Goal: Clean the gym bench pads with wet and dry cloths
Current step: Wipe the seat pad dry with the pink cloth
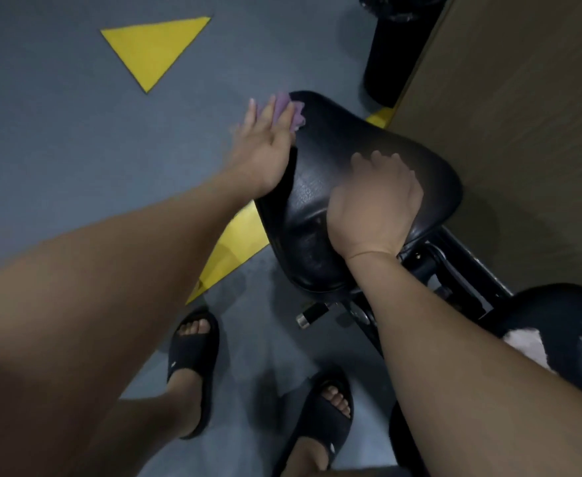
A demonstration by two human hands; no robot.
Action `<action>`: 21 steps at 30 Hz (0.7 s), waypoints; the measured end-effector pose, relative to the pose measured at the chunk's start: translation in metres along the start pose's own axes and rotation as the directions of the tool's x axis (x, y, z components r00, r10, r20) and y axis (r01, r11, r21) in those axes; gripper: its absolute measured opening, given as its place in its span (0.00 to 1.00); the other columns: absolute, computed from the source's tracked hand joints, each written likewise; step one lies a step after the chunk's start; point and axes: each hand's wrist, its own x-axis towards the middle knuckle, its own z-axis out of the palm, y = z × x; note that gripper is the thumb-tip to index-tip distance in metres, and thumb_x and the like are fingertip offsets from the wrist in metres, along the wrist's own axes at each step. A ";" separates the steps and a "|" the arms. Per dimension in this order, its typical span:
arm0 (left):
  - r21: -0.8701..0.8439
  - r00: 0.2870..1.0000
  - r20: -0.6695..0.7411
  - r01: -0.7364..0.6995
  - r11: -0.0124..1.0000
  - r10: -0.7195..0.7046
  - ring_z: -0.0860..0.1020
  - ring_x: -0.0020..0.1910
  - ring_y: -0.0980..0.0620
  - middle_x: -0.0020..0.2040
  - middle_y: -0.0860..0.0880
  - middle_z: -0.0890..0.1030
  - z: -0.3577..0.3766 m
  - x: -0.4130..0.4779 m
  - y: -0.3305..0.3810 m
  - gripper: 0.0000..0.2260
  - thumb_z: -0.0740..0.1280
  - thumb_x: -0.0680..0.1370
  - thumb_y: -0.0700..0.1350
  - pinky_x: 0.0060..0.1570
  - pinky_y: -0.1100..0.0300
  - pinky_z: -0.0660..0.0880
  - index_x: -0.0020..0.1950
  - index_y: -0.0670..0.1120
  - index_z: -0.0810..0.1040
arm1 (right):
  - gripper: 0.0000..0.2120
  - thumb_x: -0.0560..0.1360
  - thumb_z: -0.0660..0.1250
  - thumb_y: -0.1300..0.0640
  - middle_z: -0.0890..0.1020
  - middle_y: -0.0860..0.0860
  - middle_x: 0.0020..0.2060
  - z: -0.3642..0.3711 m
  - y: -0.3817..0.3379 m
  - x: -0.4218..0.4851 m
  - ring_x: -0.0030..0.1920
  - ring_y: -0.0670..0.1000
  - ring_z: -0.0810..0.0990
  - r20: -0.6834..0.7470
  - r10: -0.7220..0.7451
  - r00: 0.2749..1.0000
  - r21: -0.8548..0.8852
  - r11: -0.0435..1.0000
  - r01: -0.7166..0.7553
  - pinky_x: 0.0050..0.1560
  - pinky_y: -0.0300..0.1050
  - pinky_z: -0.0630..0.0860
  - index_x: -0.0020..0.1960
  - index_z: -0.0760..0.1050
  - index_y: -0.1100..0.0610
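A purple cloth point(288, 106) is pressed against the far left edge of the pad point(334, 139) by the left hand point(262, 146). Its fingers are laid fairly straight over the cloth rather than curled round it, so that a broad patch of fabric is held flat where the top rolls into the side. The right hand point(381, 201) is rested on the pad's top with nothing held, its fingers only slightly bent (blur hides the tips). It is judged to be placed there to steady the pad against the sideways push of the wiping. A white cloth point(525, 346) is seen lying on the second pad point(579, 315) at the near right, probably within reach for drying. Whether the purple cloth is the wet one cannot be told.
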 end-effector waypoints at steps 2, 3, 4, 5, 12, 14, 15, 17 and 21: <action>0.113 0.982 0.025 -0.186 0.976 0.185 0.43 0.82 0.41 0.84 0.47 0.50 0.008 -0.033 -0.005 0.31 0.40 0.80 0.56 0.79 0.44 0.43 0.83 0.52 0.55 | 0.12 0.76 0.66 0.55 0.82 0.55 0.53 -0.009 -0.002 -0.001 0.54 0.58 0.79 0.000 -0.014 1.000 0.062 0.998 0.014 0.59 0.53 0.67 0.57 0.81 0.55; 0.075 0.973 0.033 -0.229 0.970 0.227 0.43 0.82 0.40 0.84 0.46 0.50 0.012 -0.044 -0.008 0.35 0.38 0.76 0.57 0.79 0.45 0.42 0.83 0.51 0.56 | 0.12 0.77 0.65 0.55 0.81 0.55 0.54 -0.012 -0.004 -0.003 0.56 0.58 0.79 0.010 -0.012 1.000 0.048 0.999 0.012 0.61 0.53 0.68 0.59 0.80 0.55; 0.025 0.971 0.048 -0.237 0.971 0.236 0.42 0.82 0.40 0.84 0.46 0.50 0.015 -0.056 -0.010 0.37 0.38 0.75 0.57 0.80 0.47 0.40 0.83 0.50 0.57 | 0.14 0.79 0.63 0.55 0.80 0.55 0.57 -0.013 -0.005 -0.005 0.59 0.58 0.78 0.071 -0.009 0.997 0.001 1.000 0.008 0.63 0.54 0.68 0.62 0.79 0.55; -0.024 0.971 0.061 -0.229 0.973 0.230 0.41 0.82 0.41 0.84 0.46 0.50 0.017 -0.067 -0.011 0.37 0.38 0.74 0.58 0.80 0.49 0.38 0.82 0.50 0.57 | 0.16 0.80 0.61 0.54 0.78 0.55 0.61 -0.013 -0.004 -0.004 0.62 0.57 0.76 0.135 -0.005 0.991 -0.016 1.000 0.008 0.66 0.54 0.68 0.66 0.76 0.55; -0.044 0.943 0.210 -0.254 0.966 0.257 0.37 0.82 0.45 0.84 0.51 0.45 0.013 -0.147 0.012 0.37 0.40 0.73 0.59 0.79 0.51 0.37 0.83 0.53 0.53 | 0.20 0.81 0.59 0.59 0.74 0.58 0.70 -0.055 0.017 0.005 0.71 0.61 0.71 0.455 -0.095 0.886 0.166 0.986 0.020 0.74 0.58 0.66 0.72 0.73 0.59; -0.002 0.940 0.236 -0.254 0.967 0.247 0.34 0.81 0.47 0.84 0.51 0.43 0.013 -0.165 0.018 0.34 0.42 0.75 0.55 0.78 0.53 0.34 0.83 0.52 0.52 | 0.20 0.80 0.59 0.62 0.72 0.55 0.73 -0.079 0.032 -0.011 0.74 0.57 0.67 0.487 -0.096 0.868 0.319 0.945 -0.075 0.76 0.53 0.63 0.71 0.75 0.58; 0.032 0.934 0.243 -0.276 0.961 0.261 0.33 0.80 0.48 0.83 0.52 0.42 0.015 -0.175 0.020 0.34 0.43 0.76 0.54 0.78 0.53 0.33 0.83 0.52 0.52 | 0.21 0.79 0.59 0.63 0.70 0.53 0.74 -0.090 0.043 -0.025 0.76 0.55 0.65 0.499 -0.098 0.861 0.347 0.933 -0.095 0.77 0.49 0.61 0.71 0.75 0.57; 0.087 0.914 0.246 -0.353 0.932 0.323 0.33 0.80 0.48 0.83 0.51 0.43 0.021 -0.192 0.021 0.34 0.42 0.76 0.54 0.79 0.49 0.35 0.84 0.51 0.51 | 0.20 0.79 0.60 0.63 0.71 0.52 0.72 -0.106 0.064 -0.056 0.74 0.54 0.66 0.501 -0.091 0.861 0.340 0.935 -0.099 0.76 0.47 0.63 0.68 0.77 0.57; 0.188 0.863 0.324 -0.459 0.868 0.387 0.36 0.82 0.47 0.84 0.52 0.43 0.034 -0.218 0.013 0.33 0.44 0.77 0.55 0.80 0.44 0.40 0.84 0.52 0.49 | 0.15 0.77 0.61 0.61 0.79 0.55 0.58 -0.125 0.098 -0.112 0.63 0.57 0.74 0.539 -0.090 0.838 0.256 0.965 -0.062 0.65 0.47 0.72 0.59 0.81 0.58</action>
